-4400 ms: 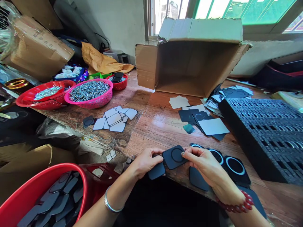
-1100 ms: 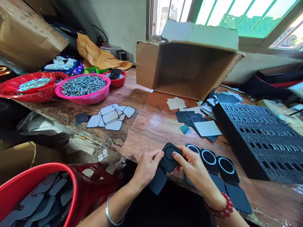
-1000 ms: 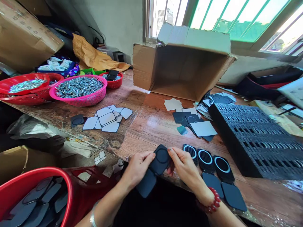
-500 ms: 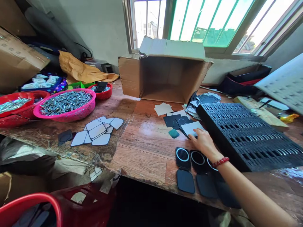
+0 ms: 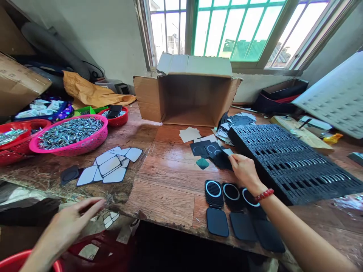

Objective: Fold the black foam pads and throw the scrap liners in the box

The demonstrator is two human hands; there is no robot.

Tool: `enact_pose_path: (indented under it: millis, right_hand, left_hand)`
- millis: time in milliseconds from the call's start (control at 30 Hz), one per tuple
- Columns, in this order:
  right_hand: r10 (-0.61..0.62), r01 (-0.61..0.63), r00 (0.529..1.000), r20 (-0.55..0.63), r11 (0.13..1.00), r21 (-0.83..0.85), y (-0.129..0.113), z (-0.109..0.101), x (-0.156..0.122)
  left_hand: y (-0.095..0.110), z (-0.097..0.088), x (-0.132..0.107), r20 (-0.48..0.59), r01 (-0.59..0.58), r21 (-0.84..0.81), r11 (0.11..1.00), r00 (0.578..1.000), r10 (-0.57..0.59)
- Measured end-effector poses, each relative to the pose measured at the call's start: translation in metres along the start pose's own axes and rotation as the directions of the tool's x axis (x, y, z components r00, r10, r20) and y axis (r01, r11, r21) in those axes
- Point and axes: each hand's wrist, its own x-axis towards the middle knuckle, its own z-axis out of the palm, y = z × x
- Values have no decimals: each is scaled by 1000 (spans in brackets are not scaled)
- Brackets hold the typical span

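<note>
My right hand (image 5: 244, 170) reaches across the wooden table (image 5: 170, 189) to a pile of dark square sheets (image 5: 215, 153). Its thumb and fingers pinch the edge of a sheet there. Just in front of its wrist, three black hinged pads (image 5: 217, 206) lie open in a row, white rings showing on the far halves. My left hand (image 5: 70, 223) hovers low at the left, fingers stretched out and holding nothing, above the rim of a red tub (image 5: 11, 260) below the table edge.
An open cardboard box (image 5: 187, 94) lies on its side at the back. A black slotted tray (image 5: 286, 160) fills the right. A pink basket of metal parts (image 5: 70, 134) and red baskets (image 5: 17, 139) stand left. White-faced pieces (image 5: 110, 166) and a teal piece (image 5: 202, 163) lie mid-table.
Both hands held a black hinged pad at the table edge; it is no longer in them. My right hand moved out to the sheet pile, and my left hand dropped to the left, empty.
</note>
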Motion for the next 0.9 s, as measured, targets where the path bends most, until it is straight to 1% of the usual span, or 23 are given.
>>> enact_pose_path:
  millis: [33, 67, 133, 167, 200, 267, 333, 367, 433, 500, 567, 600, 667, 700, 733, 767, 800, 833, 900]
  right_hand:
    - [-10, 11, 999, -49, 1000, 21, -6, -5, -2]
    - [-16, 22, 995, -95, 998, 60, -14, -11, -6]
    - [0, 30, 990, -139, 975, 218, -33, -21, -16]
    - [32, 13, 993, -118, 932, 362, -44, -26, -21]
    - [63, -25, 996, -59, 866, 500, -54, -29, -27]
    - [88, -147, 989, 121, 710, 689, -71, -33, -38]
    - [73, -260, 959, 273, 608, 750, -84, -30, -48]
    - [64, -296, 945, 320, 577, 761, -88, -27, -52]
    - [45, -338, 925, 376, 547, 766, -92, -17, -58]
    - [9, -345, 912, 411, 561, 752, -93, -5, -63]
    - [-28, -287, 922, 387, 620, 730, -93, 7, -67]
    - [-46, -227, 938, 343, 665, 711, -93, 11, -69]
    - [-98, -41, 979, 179, 768, 639, -97, 18, -73]
    - [-139, 65, 987, 83, 809, 584, -101, 20, -76]
    - [-192, 162, 981, 2, 834, 527, -105, 21, -78]
    - [-248, 242, 967, -54, 841, 484, -110, 21, -80]
    - [-297, 298, 952, -77, 833, 466, -115, 20, -83]
    - [-333, 326, 940, -70, 819, 472, -120, 19, -85]
    - [-366, 319, 930, -11, 796, 514, -131, 16, -88]
  left_hand:
    - [14, 6, 4, 60, 20, -43, 999, 998, -17]
    - [30, 15, 6, 105, 1, -130, 992, 994, 13]
    - [65, 36, 6, 201, 9, -303, 953, 978, 54]
    - [81, 46, 4, 222, 27, -394, 919, 973, 67]
    - [95, 57, 2, 253, 60, -484, 873, 965, 74]
    - [117, 74, -3, 308, 140, -656, 742, 947, 94]
    - [130, 86, -8, 376, 210, -749, 629, 915, 143]
    - [133, 90, -10, 404, 237, -774, 587, 899, 170]
    - [136, 95, -12, 449, 287, -796, 534, 870, 202]
    - [136, 98, -14, 492, 346, -796, 496, 848, 197]
    - [135, 99, -16, 528, 398, -792, 463, 827, 192]
    - [134, 100, -18, 541, 415, -791, 449, 817, 198]
    - [134, 102, -20, 555, 430, -790, 436, 805, 212]
    - [134, 103, -22, 554, 429, -791, 435, 804, 214]
    - [134, 104, -23, 548, 422, -793, 439, 810, 211]
    - [135, 105, -24, 536, 407, -795, 449, 819, 206]
    - [135, 106, -25, 519, 385, -798, 464, 830, 203]
    - [134, 107, -26, 498, 356, -800, 483, 843, 204]
    - [134, 109, -26, 451, 280, -801, 529, 863, 226]
